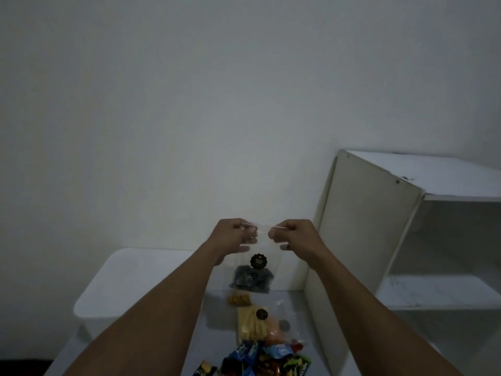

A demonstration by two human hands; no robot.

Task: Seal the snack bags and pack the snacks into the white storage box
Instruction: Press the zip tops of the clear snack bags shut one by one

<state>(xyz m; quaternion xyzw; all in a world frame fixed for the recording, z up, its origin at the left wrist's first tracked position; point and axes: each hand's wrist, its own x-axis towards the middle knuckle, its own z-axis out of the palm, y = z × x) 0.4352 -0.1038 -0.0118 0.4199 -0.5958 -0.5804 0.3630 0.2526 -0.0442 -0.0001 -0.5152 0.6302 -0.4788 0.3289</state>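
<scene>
We stood in what looked like a plain room of a home: a bare white wall (189, 104), an open white flat-pack shelf unit (379, 226) against it, and snack packets (260, 359) heaped on a pale surface (294, 305).

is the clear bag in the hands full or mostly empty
Mostly empty: dark snacks sit only at the bottom of the clear bag; above them it's see-through.

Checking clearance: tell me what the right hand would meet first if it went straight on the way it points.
The right hand points leftward along the clear bag it pinches, so probably the left hand first; depth is unclear.
</scene>
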